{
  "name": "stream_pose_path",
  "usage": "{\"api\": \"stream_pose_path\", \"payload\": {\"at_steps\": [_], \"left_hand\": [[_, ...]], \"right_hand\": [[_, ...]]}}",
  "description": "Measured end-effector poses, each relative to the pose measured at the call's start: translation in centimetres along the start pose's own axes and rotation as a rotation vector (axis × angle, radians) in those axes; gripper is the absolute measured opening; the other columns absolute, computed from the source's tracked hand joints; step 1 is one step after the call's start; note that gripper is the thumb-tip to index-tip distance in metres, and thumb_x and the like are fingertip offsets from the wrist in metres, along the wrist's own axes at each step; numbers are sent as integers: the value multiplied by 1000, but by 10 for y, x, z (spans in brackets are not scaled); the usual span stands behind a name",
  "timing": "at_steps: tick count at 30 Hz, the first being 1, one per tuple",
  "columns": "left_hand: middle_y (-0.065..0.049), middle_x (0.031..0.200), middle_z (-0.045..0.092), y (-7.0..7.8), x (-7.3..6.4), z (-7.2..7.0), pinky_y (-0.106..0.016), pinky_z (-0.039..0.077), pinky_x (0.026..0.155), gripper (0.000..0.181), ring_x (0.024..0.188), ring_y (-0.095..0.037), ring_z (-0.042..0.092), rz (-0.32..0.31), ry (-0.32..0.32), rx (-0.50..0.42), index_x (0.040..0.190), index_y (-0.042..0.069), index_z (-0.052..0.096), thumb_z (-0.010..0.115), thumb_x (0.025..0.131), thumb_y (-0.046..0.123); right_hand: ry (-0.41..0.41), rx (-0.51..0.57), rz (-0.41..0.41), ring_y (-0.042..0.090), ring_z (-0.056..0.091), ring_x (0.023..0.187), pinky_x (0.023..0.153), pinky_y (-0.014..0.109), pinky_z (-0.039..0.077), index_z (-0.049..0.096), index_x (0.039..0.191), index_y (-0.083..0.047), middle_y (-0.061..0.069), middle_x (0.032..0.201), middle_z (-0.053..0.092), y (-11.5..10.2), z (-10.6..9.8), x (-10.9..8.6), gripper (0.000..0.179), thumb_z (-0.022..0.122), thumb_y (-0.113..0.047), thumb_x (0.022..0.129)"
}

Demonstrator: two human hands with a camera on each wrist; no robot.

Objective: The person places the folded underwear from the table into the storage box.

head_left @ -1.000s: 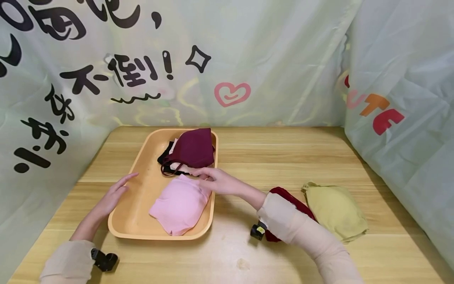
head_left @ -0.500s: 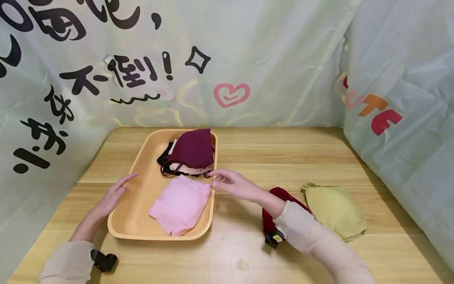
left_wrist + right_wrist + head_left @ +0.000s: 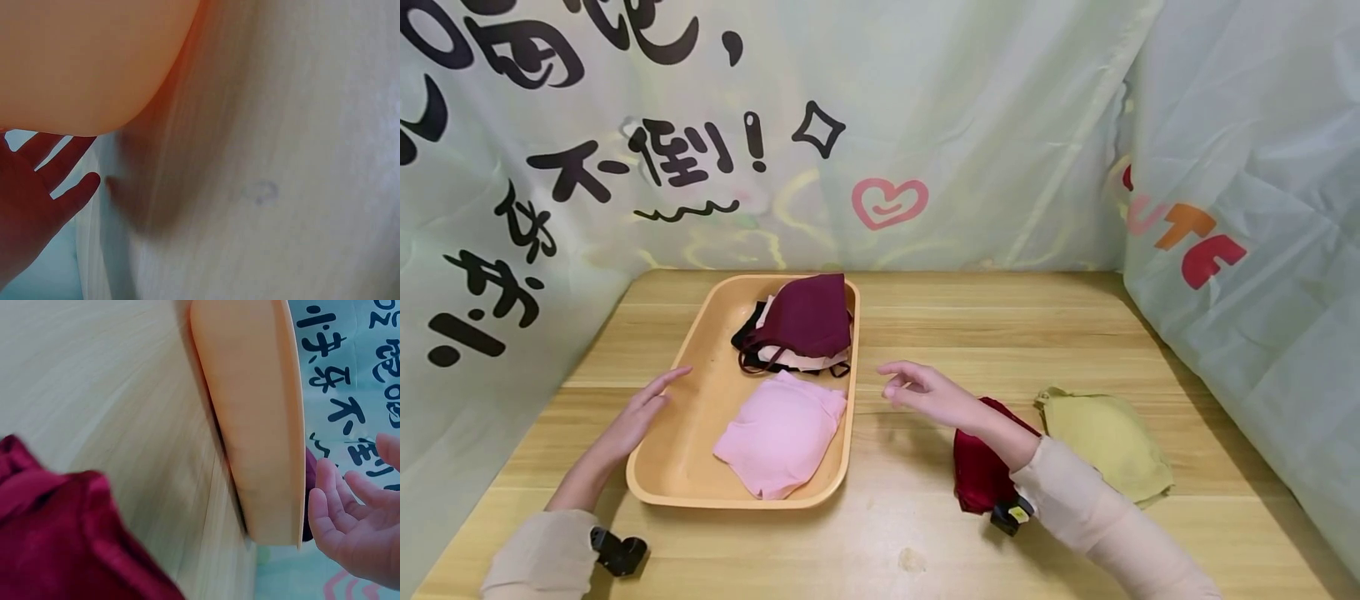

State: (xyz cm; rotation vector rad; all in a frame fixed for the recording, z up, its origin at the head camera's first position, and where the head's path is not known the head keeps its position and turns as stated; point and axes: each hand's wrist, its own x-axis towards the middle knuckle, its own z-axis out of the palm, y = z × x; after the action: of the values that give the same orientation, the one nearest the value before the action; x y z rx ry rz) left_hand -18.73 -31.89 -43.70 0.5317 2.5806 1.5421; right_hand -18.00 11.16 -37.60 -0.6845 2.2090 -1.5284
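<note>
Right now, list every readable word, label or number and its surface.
"不倒!" on the back-left curtain; its other characters are slanted or cut off, uncertain.
"UTE" on the right curtain; preceding letter mostly hidden.
Yellow label on right wrist camera: too small.

The tray [image 3: 726,503] rests on the table [image 3: 970,312]. In the tray's far right portion: a garment stack [image 3: 808,321]. In its near right portion: a single garment [image 3: 782,437]. Left hand [image 3: 636,417]: at the tray's left rim. Right hand [image 3: 932,396]: right of the tray, apart. Farther right of the tray: the first outlying garment [image 3: 981,475], then the second outlying garment [image 3: 1108,437]. Behind the tray: a curtain [image 3: 1000,125].
</note>
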Motion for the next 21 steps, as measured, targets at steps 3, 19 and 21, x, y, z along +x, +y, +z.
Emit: {"api": "stream_pose_path", "payload": {"at_steps": [3, 19, 21], "left_hand": [[-28, 145, 18, 0, 0, 0, -42, 8, 106, 42, 133, -15, 12, 2, 0, 5, 138, -4, 29, 26, 99, 13], [-8, 147, 24, -1, -1, 0, -30, 13, 105, 42, 126, 4, 16, 19, 1, 12, 139, -3, 29, 26, 100, 14], [-22, 146, 21, 0, -1, 0, -31, 12, 105, 42, 124, 8, 16, 23, -2, 8, 139, -3, 29, 26, 100, 14]], "right_hand": [[12, 6, 13, 43, 55, 94, 86, 50, 43, 40, 131, 7, 23, 101, 54, 2, -4, -6, 44, 49, -14, 94], [98, -42, 90, 38, 54, 92, 86, 40, 42, 40, 131, 2, 19, 101, 55, 10, -30, -40, 45, 49, -21, 94], [108, -49, 96, 38, 54, 91, 86, 44, 43, 40, 131, 3, 20, 101, 55, 11, -33, -44, 45, 49, -22, 94]]}}
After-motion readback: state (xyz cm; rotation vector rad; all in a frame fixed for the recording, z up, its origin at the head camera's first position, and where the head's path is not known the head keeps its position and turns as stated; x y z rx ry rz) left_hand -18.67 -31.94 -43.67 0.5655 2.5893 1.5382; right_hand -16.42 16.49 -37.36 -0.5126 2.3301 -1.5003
